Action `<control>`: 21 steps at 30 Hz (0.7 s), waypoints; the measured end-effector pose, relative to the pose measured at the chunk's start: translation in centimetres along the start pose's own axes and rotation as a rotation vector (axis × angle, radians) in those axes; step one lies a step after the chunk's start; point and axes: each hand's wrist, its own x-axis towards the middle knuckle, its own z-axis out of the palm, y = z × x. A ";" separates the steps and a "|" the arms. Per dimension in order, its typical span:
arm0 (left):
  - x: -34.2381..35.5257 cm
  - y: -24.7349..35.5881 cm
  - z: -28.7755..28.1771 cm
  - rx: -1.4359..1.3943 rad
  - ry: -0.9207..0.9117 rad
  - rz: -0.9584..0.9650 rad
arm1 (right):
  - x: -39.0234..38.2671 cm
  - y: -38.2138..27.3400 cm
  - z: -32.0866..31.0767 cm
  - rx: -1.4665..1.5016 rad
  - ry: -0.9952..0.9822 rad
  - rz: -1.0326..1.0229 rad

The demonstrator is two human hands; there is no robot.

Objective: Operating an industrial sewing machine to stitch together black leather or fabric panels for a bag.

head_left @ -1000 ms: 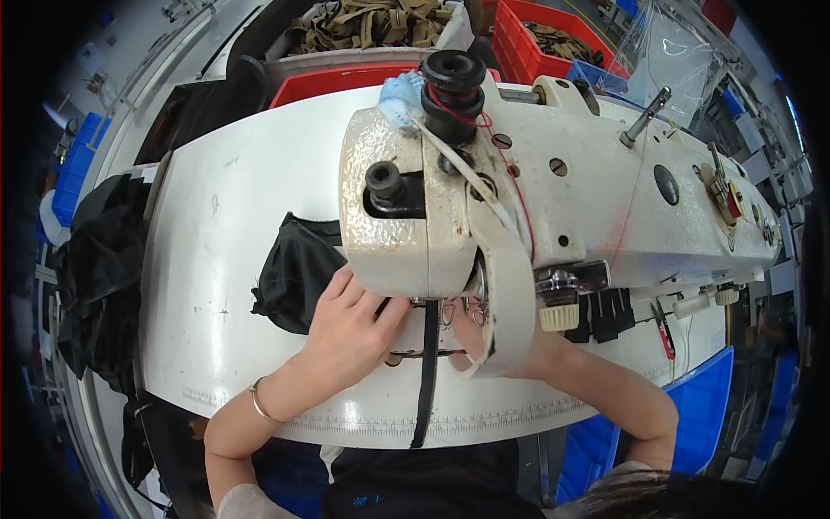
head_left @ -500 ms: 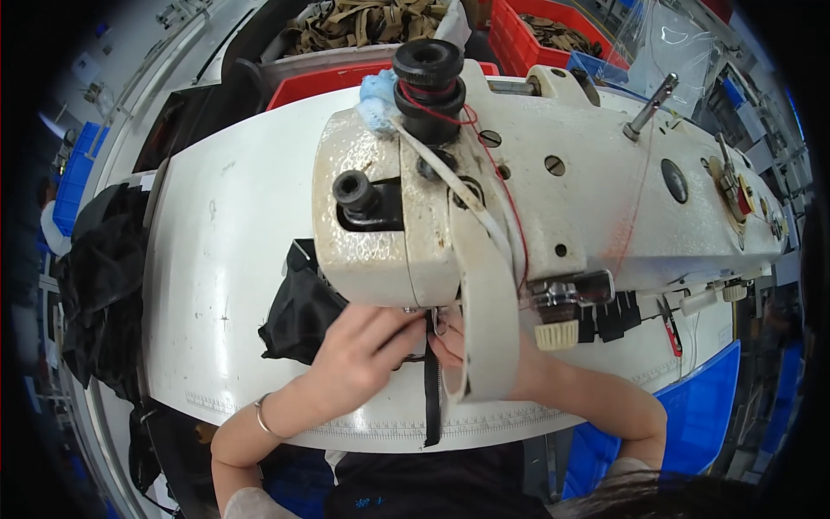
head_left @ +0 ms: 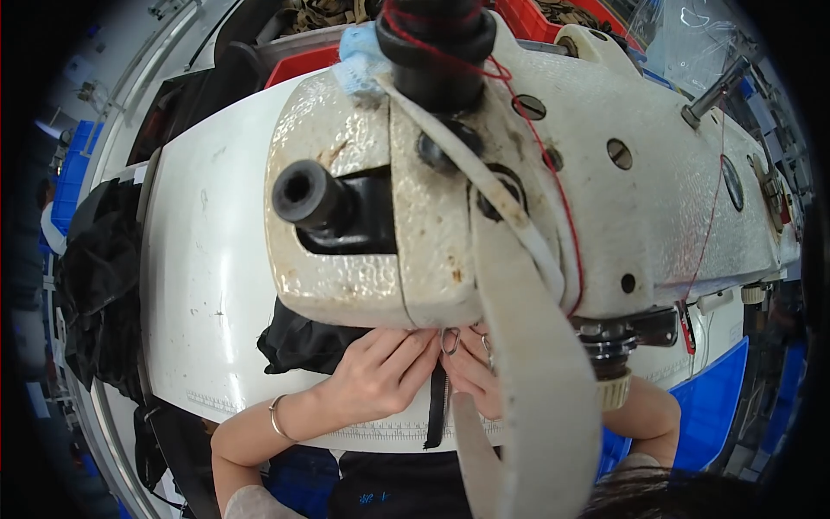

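Observation:
Under the head of a cream sewing machine, both hands are close together at the needle area. My left hand, a bangle on its wrist, pinches the top of a black zipper strip with closed fingers. From the other side, my right hand also grips around the strip's upper end, partly hidden by a pale hanging strap. The zipper's lower end hangs toward the table's front edge. Left of the hands lies bunched black fabric. The fingertips and needle are mostly hidden.
Red thread runs over the machine. A dark fabric pile hangs at the white table's left edge. A blue bin stands at the right; red crates with tan pieces are behind. Red-handled snips lie right.
The view has moved closer over the machine, whose head now looks larger and hides more. Both hands stay at the needle area, appearing slightly lower, with the zipper still between them.

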 end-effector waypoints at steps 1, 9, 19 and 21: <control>-0.1 0.1 0.2 -0.025 -0.002 -0.021 | 0.2 0.1 -0.1 -0.010 0.042 0.027; -0.3 -0.1 0.2 -0.096 -0.015 -0.064 | -0.4 -0.1 0.6 0.002 0.013 -0.010; 0.1 -2.5 0.7 -0.150 -0.077 -0.238 | -0.7 0.0 3.3 1.034 -0.156 0.812; 1.1 -2.7 0.6 -0.157 -0.056 -0.193 | -1.5 0.8 3.6 0.408 -0.024 0.322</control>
